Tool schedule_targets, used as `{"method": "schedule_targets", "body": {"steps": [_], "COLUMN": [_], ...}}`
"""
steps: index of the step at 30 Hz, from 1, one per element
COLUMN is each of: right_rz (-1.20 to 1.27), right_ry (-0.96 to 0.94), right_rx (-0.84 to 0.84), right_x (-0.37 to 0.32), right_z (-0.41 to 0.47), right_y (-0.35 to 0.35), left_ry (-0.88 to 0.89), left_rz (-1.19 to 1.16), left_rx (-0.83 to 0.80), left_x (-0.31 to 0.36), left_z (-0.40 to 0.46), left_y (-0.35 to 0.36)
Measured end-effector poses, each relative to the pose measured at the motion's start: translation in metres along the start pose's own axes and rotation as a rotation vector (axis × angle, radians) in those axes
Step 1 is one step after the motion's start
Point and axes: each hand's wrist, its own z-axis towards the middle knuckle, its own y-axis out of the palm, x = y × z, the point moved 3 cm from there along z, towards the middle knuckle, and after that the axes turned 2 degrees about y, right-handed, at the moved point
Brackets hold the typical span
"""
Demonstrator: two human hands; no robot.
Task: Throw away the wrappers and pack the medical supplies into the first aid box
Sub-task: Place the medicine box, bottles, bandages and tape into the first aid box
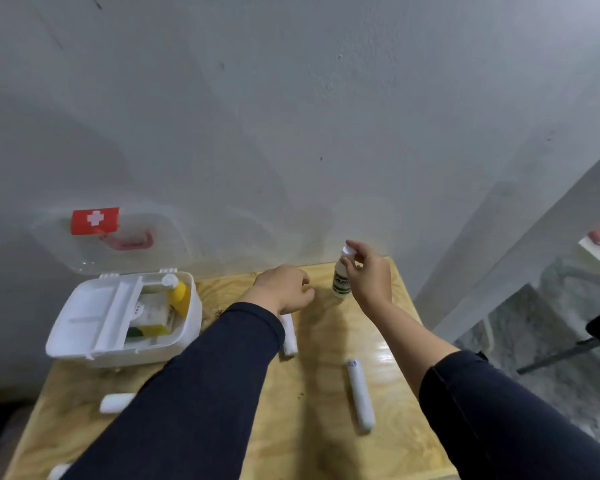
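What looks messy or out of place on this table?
Small dark crumbs lie scattered on the wooden table beside the open first aid box, with another speck nearer the front. Several white bandage rolls lie loose. Nothing seems spilled or broken; the small bottle stands upright under the right hand.

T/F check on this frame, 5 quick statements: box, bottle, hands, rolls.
1. The first aid box lid is open. True.
2. The right hand pinches the cap of the white bottle. True.
3. The white bottle lies flat inside the box. False: it stands upright on the wooden table.
4. The left hand holds a gauze roll in its grip. False: it looks empty.
5. A wrapped white roll lies on the table. True.
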Motion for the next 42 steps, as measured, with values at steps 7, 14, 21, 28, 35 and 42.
{"method": "schedule_targets", "body": {"steps": [7,14,21,28,35,42], "right_rz": [-0.037,0.012,-0.001,-0.124,-0.274,-0.202], "right_ry": [-0.221,-0.353,-0.328,-0.240,-0.186,-0.205], "right_rx": [-0.071,-0.144,-0.213,-0.264,-0.286,-0.267], "right_x": [-0.086,-0.163,-0.179,-0.155,-0.132,-0.136], "right_z": [-0.025,-0.079,-0.125,-0.144,-0.147,-0.148], "right_y": [0.036,0.098,0.153,0.195,0.219,0.206], "left_ry": [-0.078,-0.186,-0.262,-0.230,-0.194,-0.181], "left_rz": [-0.012,-0.064,-0.132,-0.111,-0.123,-0.072], "left_rx": [0.124,0.225,0.192,0.161,0.132,0.124], "left_x": [-0.051,-0.129,-0.195,-0.227,-0.240,-0.241], "left_z": [-0.056,-0.129,-0.167,-0.168,-0.162,-0.163], "left_y": [-0.034,-0.053,-0.023,0.019,0.041,0.037]}}
